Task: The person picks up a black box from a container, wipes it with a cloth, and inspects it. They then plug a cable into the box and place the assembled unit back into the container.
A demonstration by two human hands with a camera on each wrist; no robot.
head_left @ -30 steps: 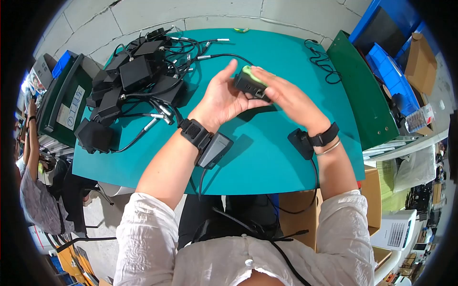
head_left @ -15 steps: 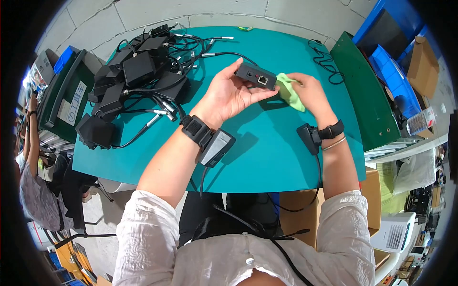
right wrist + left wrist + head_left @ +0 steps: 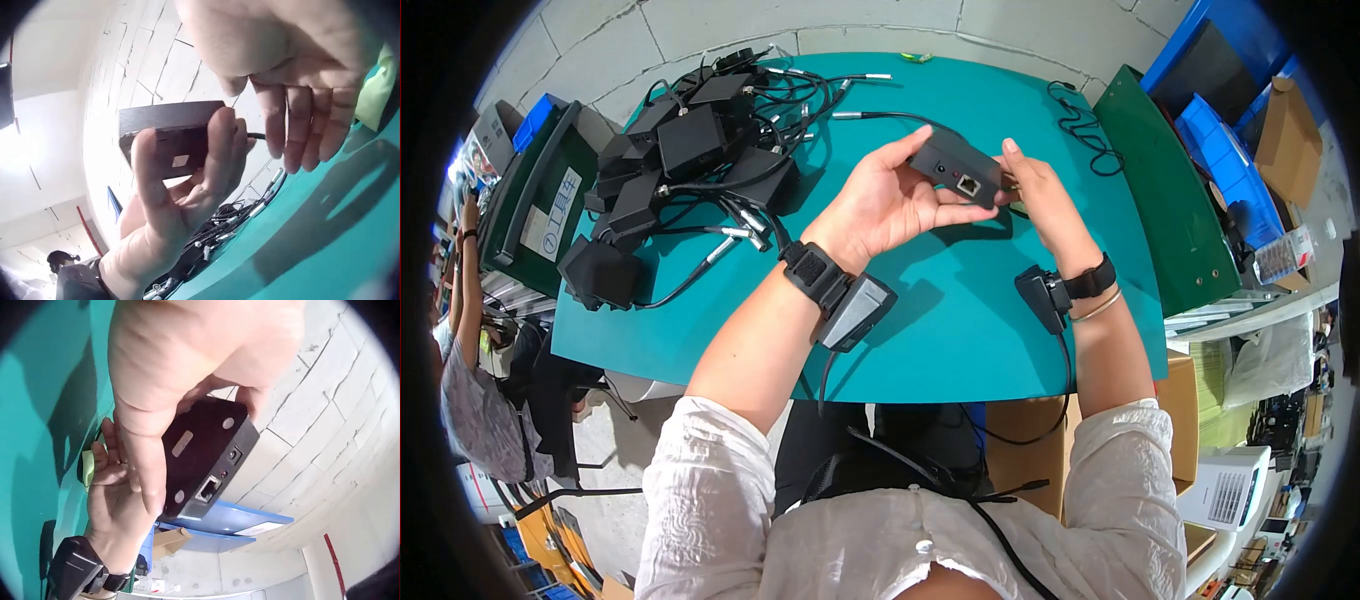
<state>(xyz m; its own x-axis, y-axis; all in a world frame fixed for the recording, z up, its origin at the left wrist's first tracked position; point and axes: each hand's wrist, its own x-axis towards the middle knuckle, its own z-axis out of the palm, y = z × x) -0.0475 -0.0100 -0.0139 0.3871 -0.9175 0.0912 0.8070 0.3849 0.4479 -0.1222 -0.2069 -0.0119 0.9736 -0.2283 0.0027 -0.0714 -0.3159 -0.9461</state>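
Note:
A black box (image 3: pixel 952 162) is held up above the table by the left hand (image 3: pixel 875 208), thumb at one edge and fingers beneath. Its end with a square metal-lined socket faces the head camera; the left wrist view shows the box (image 3: pixel 203 440) with round pads and a small label on its face. Close to the box's right end is the right hand (image 3: pixel 1045 210), thumb up. In the right wrist view the right hand's fingers (image 3: pixel 300 128) hang apart and loosely bent. A light green cloth (image 3: pixel 376 94) lies beside them; whether they touch it is unclear.
Black boxes (image 3: pixel 690 145) with tangled cables and metal plugs are piled on the left of the green table (image 3: pixel 960 340). A coiled black cable (image 3: pixel 1085 130) lies at the back right. Green crates stand on both sides, with a blue bin (image 3: pixel 1225 165) at right.
The right hand drew the green cloth off the box to the right, then came back to the box's right end, the cloth now mostly hidden. The left hand moved the box slightly right and tilted it.

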